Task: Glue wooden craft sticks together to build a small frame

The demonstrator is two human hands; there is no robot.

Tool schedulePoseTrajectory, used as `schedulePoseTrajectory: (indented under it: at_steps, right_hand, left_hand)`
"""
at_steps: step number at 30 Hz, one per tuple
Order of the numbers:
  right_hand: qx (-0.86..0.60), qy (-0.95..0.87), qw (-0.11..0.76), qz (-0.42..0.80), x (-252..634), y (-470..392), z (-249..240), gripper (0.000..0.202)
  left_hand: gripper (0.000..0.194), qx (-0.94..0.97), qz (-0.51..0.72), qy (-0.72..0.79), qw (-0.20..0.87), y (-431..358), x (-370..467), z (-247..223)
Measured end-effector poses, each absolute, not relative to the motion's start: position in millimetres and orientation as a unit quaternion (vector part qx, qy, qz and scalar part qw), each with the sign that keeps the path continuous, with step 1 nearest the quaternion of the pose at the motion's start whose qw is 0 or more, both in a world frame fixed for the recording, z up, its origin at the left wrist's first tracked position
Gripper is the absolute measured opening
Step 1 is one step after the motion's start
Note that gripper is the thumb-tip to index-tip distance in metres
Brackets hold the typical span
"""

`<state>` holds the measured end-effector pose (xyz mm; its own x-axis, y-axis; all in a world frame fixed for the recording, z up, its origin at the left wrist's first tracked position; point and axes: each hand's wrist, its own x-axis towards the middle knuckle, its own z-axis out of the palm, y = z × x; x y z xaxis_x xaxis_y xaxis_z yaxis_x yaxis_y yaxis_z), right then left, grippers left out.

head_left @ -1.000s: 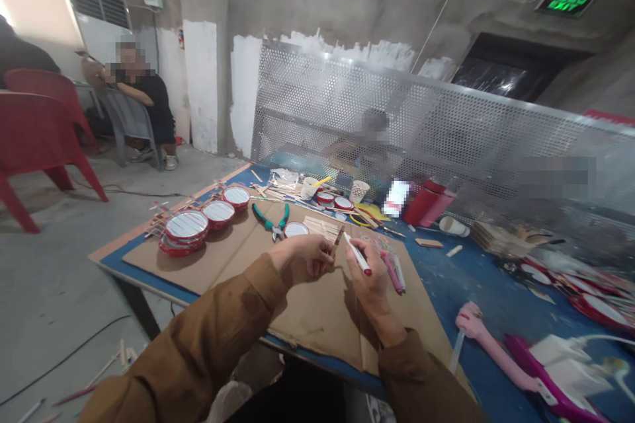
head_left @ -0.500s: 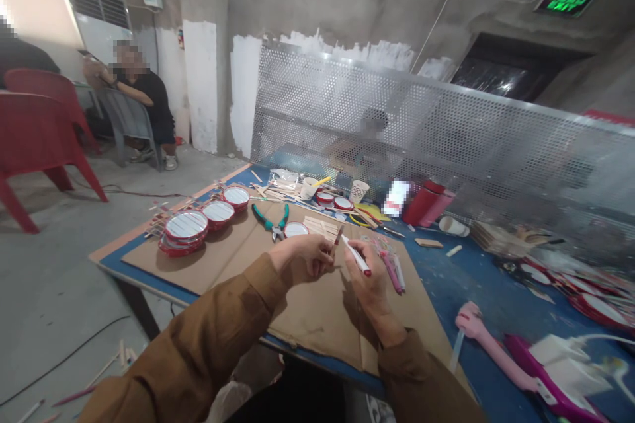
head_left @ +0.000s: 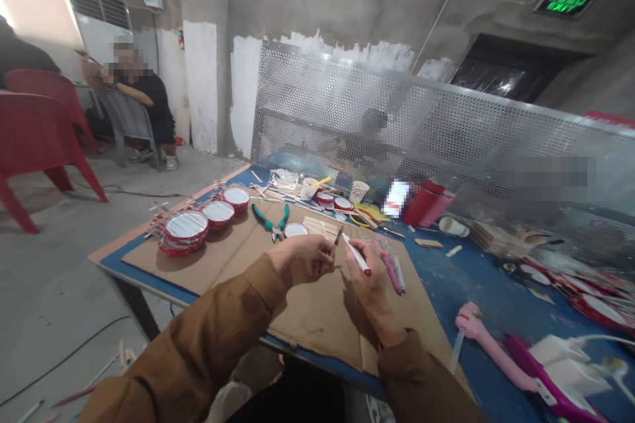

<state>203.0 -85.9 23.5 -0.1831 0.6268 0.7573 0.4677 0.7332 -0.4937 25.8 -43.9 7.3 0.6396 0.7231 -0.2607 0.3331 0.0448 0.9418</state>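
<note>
My left hand (head_left: 311, 256) pinches a small wooden stick (head_left: 338, 236), its upper part coloured reddish-brown, held upright above the cardboard sheet (head_left: 317, 324). In my right hand (head_left: 371, 281) is a white marker (head_left: 358, 259) with a red end, its tip pointing up and left, close to the stick but apart from it. Behind my left hand lie a round red-rimmed disc (head_left: 296, 229), several pale wooden sticks (head_left: 321, 226) and green-handled pliers (head_left: 272, 219). Pink and white markers (head_left: 394, 271) lie right of my right hand.
Stacked red-rimmed discs (head_left: 187, 228) stand at the left. A red bottle (head_left: 425, 201), a phone (head_left: 395, 198) and paper cups (head_left: 359, 190) line the back. On the right are a pink glue gun (head_left: 489, 347) and a white power adapter (head_left: 560, 360). A perforated metal screen (head_left: 421, 119) stands behind.
The marker's tip and the stick have shifted very slightly; both hands keep nearly the same place and grip. Beyond the screen, a blurred figure now shows at the right.
</note>
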Motion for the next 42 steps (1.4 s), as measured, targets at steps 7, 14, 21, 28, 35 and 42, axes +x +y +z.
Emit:
schedulePoseTrajectory:
  at_steps: [7,14,21,28,35,42]
  right_hand:
    - [-0.354,-0.781,0.507,0.091,203,-88,26,0.018]
    - [-0.343,-0.780,0.517,0.078,202,-87,23,0.017]
    - [-0.355,-0.782,0.506,0.083,202,-87,22,0.019]
    - [-0.372,-0.765,0.521,0.072,203,-86,19,0.018]
    - [-0.358,-0.780,0.506,0.087,202,-87,20,0.021]
    - [-0.391,-0.755,0.523,0.064,203,-86,20,0.019]
  left_hand:
    - [0.023,0.673,0.167,0.380,0.612,-44,25,7]
    - [0.025,0.661,0.175,0.391,0.616,-45,26,7]
    - [0.024,0.670,0.164,0.398,0.605,-47,26,10]
    - [0.024,0.674,0.168,0.398,0.600,-48,26,11]
    - [0.024,0.674,0.165,0.403,0.597,-49,26,13]
    - [0.015,0.677,0.154,0.412,0.590,-52,27,18]
